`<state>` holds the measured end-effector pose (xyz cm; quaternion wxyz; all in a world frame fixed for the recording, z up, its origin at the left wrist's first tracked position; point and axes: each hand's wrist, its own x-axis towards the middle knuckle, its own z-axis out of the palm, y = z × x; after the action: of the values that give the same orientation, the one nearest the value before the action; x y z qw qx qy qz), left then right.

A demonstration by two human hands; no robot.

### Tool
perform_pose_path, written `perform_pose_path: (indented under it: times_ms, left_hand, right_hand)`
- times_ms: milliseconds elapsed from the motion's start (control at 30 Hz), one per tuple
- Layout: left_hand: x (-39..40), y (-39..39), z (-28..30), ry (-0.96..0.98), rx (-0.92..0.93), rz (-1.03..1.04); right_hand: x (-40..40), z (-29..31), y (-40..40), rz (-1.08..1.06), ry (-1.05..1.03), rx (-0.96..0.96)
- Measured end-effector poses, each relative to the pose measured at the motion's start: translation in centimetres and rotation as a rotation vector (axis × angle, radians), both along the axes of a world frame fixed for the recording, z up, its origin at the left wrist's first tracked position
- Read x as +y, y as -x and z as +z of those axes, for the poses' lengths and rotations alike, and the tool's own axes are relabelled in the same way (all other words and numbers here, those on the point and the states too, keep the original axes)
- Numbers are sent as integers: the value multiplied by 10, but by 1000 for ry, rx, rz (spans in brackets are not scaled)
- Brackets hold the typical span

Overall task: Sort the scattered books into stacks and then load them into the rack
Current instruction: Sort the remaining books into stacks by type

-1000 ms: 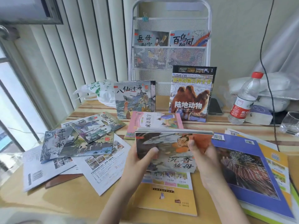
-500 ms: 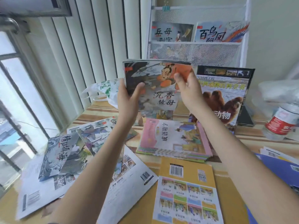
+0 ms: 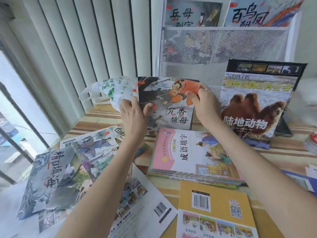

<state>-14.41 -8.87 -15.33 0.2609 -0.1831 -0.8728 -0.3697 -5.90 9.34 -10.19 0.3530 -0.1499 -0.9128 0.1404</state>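
Note:
Both hands hold a stack of thin picture books [image 3: 169, 102] upright at the foot of the white mesh rack [image 3: 221, 45]. My left hand [image 3: 133, 114] grips the stack's left edge, thumb on the cover. My right hand [image 3: 204, 102] pinches its upper right corner. The rack's upper pocket holds two picture books [image 3: 192, 12]. A tall camel-cover animal book [image 3: 255, 102] leans against the rack on the right. A pink-covered stack [image 3: 192, 152] lies flat in front. Several thin books [image 3: 56, 172] lie scattered at the left.
A yellow book [image 3: 214, 208] lies back-up at the near edge beside white back covers [image 3: 145, 203]. A crumpled plastic bag [image 3: 109, 90] sits behind my left hand. Vertical blinds [image 3: 77, 48] and a window fill the left. A bottle's red label [image 3: 313, 137] shows at the right edge.
The stack was lifted off the table toward the rack, then came down to the rack's foot. It now stands where the blue-grey picture book leaned, hiding it.

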Motion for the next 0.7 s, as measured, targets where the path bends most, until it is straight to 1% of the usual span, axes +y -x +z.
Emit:
perform_pose_path:
  times_ms: [67, 167, 300, 333, 367, 433, 467, 533, 700]
  left_hand:
    - [-2, -2, -5, 24, -9, 45]
    - [-1, -1, -9, 27, -20, 84]
    - [1, 1, -9, -48, -88, 63]
    - [0, 2, -12, -68, -102, 59]
    - [-1, 3, -15, -84, -115, 53]
    - [-2, 4, -19, -121, -136, 42]
    - [-2, 4, -19, -130, -145, 34]
    - [0, 0, -15, -133, -142, 23]
    - [4, -7, -7, -92, -107, 1]
  right_hand:
    - [-3, 1, -1, -19, -79, 18]
    - [-8, 4, 1, -61, -144, -44]
    - [-5, 3, -3, -155, -80, -94]
    - [-4, -5, -9, -174, -79, -140]
    - [-5, -16, -15, -165, -81, -224]
    - [-14, -42, -27, -80, -67, -440]
    - [-19, -52, -31, -34, -56, -519]
    - [-24, -60, -36, 12, -62, -573]
    - [-27, -60, -48, 34, -30, -608]
